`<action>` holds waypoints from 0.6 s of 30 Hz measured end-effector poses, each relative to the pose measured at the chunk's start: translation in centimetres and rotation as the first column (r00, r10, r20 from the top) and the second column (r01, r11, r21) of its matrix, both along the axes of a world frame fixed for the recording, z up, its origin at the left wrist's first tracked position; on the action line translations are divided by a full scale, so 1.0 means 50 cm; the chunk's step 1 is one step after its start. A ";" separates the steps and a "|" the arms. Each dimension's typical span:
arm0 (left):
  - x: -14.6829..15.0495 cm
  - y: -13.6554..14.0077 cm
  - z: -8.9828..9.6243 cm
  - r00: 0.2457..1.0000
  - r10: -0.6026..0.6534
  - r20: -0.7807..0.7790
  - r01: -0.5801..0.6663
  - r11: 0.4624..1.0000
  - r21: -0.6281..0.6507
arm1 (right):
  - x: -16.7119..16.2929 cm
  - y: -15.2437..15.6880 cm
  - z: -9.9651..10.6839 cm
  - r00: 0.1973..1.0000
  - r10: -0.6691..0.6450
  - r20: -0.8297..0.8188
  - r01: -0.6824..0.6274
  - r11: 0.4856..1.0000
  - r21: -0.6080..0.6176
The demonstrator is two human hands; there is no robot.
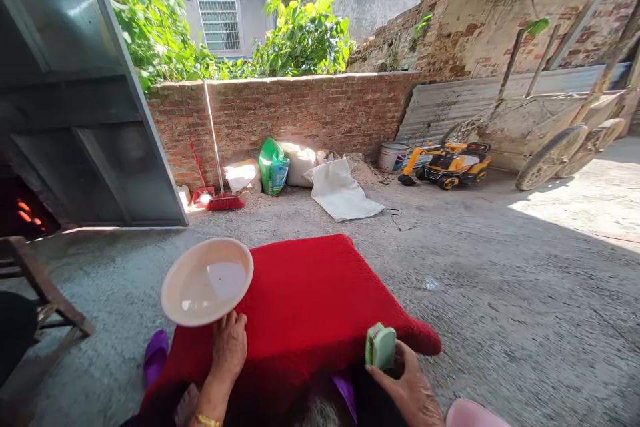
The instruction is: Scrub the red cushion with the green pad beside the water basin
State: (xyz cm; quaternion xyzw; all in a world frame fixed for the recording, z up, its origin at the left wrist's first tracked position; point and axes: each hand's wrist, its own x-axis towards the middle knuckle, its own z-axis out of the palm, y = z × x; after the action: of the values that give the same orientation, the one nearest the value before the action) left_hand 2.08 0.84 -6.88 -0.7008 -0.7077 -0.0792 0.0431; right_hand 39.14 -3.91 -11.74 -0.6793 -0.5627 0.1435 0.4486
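Observation:
My left hand [231, 345] is at the near edge of a shallow pale-pink basin [175, 287], its fingers curled at the rim and partly hidden beneath it. Water in the basin reflects the light. The basin sits over the left far part of a red cloth [310, 293], which covers a flat, low surface in front of me. At the cloth's near right corner, my right hand [407, 383] grips a light-green scrub brush [384, 348]. The brush stands on edge, its bristles facing left.
A purple shoe [157, 353] shows left of the cloth, near a wooden chair [45, 287]. Part of a pink object [473, 413] is at the lower right. Beyond are a broom [225, 202], sacks [300, 165], a toy excavator [453, 163], a cart [555, 127] and a brick wall [325, 107].

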 end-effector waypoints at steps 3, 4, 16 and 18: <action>0.000 0.000 0.007 1.000 -0.009 0.004 0.009 1.000 -0.012 | -0.132 -0.011 0.007 0.933 0.335 0.132 -0.337 0.941 -0.005; 0.000 -0.001 0.007 1.000 -0.009 0.006 0.009 1.000 -0.013 | -0.170 -0.014 0.010 0.864 0.454 0.217 -0.464 0.886 -0.006; 0.000 -0.001 0.011 0.999 -0.004 0.043 0.006 0.999 -0.048 | -0.298 0.000 0.033 0.519 0.496 0.696 -0.606 0.788 -0.110; 0.001 -0.002 0.012 0.999 -0.003 0.044 0.006 0.999 -0.054 | -0.257 0.001 0.039 0.558 0.424 0.713 -0.551 0.832 -0.064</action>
State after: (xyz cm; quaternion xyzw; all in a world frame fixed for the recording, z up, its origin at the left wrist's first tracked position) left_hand 2.13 0.76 -6.28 -0.7014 -0.7087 -0.0757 0.0082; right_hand 26.31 -3.87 -9.77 -0.4576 -0.8652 -0.0541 0.1978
